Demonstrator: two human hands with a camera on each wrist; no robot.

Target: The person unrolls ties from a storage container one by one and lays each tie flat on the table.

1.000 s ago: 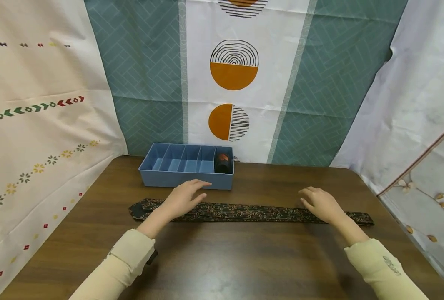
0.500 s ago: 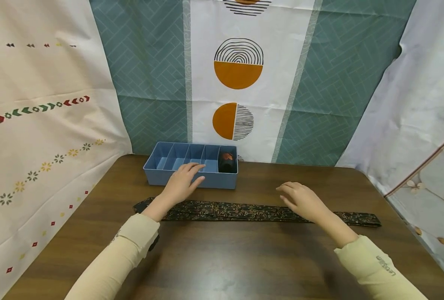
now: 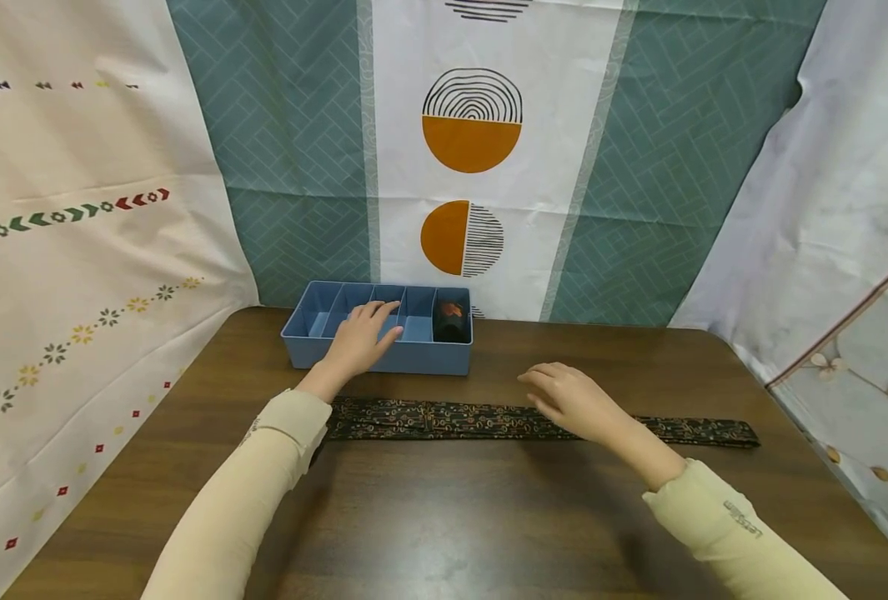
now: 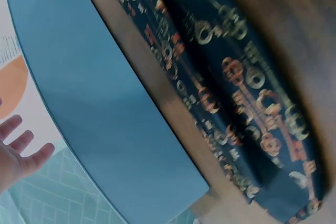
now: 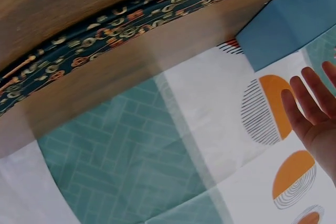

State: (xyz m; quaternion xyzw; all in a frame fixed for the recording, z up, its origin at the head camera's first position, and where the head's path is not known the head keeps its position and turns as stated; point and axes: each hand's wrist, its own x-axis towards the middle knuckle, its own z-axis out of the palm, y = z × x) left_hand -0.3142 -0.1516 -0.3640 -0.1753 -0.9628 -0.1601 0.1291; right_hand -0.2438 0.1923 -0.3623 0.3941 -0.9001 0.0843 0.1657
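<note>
The left hand hovers with fingers spread over the blue divided tray, above center-left of the frame. The patterned necktie stretches flat across the table below it. The right hand, fingers relaxed and empty, hangs over the tie's middle.

Only one piece of lettering is showing: small dark print is sitting on the cream right sleeve, near the cuff, and it is running at a slant, too small and tilted to spell out with certainty. Nothing readable is appearing on the blue organizer box, and the dark tie is carrying only an ornamental pattern, no words. The backdrop cloths are offering just shapes and motifs, no letters or numbers. Both wrist views are showing no writing either.
</note>
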